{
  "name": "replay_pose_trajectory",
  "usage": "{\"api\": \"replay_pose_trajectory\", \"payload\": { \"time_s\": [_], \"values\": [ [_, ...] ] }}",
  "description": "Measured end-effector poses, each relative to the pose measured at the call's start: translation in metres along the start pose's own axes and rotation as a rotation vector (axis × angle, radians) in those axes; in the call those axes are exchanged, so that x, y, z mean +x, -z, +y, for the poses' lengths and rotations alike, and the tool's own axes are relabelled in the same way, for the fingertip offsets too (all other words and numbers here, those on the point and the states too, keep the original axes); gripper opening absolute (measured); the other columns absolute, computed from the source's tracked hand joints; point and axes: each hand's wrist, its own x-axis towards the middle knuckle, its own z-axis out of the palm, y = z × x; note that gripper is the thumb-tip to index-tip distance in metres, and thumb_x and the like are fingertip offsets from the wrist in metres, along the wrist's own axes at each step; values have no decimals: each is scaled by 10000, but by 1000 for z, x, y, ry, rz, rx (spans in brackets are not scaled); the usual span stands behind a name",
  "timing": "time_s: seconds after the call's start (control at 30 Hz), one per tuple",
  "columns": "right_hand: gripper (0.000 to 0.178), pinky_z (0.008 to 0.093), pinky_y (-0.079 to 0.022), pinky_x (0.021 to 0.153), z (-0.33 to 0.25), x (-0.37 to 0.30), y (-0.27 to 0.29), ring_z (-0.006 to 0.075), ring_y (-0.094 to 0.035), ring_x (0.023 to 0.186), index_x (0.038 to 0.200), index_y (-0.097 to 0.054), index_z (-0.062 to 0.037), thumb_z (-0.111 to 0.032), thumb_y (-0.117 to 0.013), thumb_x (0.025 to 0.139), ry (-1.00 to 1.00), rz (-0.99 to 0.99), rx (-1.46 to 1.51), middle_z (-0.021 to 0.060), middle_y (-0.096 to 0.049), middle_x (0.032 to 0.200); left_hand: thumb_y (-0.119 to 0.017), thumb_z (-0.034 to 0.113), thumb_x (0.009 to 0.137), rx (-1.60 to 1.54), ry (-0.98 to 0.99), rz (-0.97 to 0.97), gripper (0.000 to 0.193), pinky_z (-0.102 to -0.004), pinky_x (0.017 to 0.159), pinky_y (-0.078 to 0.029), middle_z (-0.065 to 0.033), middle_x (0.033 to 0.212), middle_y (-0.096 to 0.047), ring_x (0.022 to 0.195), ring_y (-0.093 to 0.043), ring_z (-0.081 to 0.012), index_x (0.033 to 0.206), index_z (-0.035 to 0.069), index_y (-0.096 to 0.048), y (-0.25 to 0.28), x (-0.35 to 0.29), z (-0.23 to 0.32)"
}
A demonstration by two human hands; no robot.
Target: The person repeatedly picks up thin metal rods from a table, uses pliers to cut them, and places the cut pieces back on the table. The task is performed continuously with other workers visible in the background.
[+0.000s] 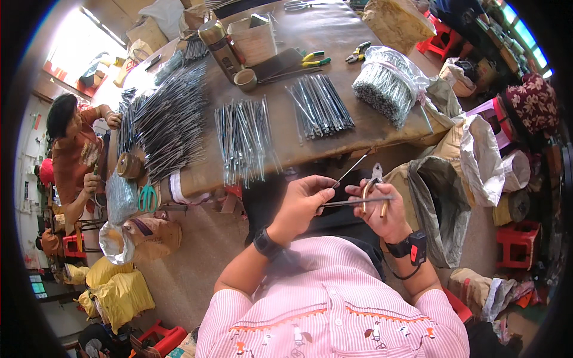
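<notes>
Just in front of the table edge, my left hand is closed, thumb against fingers, on thin metal rods. One rod slants up and away from its fingertips; other dark rods reach across to my right hand. The pliers sit in that right hand, jaws up, the bent brass-coloured handles between its curled fingers. Beyond my hands, two bundles of similar rods lie on the table: one to the left, another farther right.
A large rod heap covers the table's left side, near green scissors. A plastic-wrapped rod bundle stands at right. Farther back are a bottle, a box and pliers. Open sacks stand right; another person works left.
</notes>
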Motion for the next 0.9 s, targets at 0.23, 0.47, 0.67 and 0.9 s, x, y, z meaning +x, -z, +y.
{"api": "replay_pose_trajectory", "payload": {
  "time_s": [0.23,0.47,0.67,0.9],
  "values": [
    [552,340,-542,585,12,-11,-7,309,-652,647,1240,-392,-26,-30,-513,702,-95,-55,-583,248,-636,946,-628,-18,850,428,-328,52,160,-230,656,-442,-39,857,-610,741,-559,-103,1004,-6,-672,-3,-6,5],
    [708,325,-462,852,12,-7,-1,210,-543,960,1344,-403,-72,27,-515,652,102,-38,-1446,89,-522,1069,-618,-36,841,506,-405,77,170,-239,678,-441,-51,855,-593,762,-564,-119,1000,-7,-669,3,-3,1],
    [720,387,-455,901,2,-6,-8,386,-532,1032,1400,-388,-99,-44,-541,699,224,-14,-1842,181,-524,1127,-612,-39,841,508,-419,79,162,-244,684,-447,-55,855,-584,757,-560,-120,994,-12,-657,1,-2,0],
    [563,423,-476,802,5,0,-5,403,-586,926,1291,-508,-50,-67,-554,729,556,-88,-1782,213,-598,1041,-596,-37,854,502,-409,93,140,-248,682,-447,-58,847,-569,749,-550,-120,984,-21,-645,3,2,-3]
  ]
}}
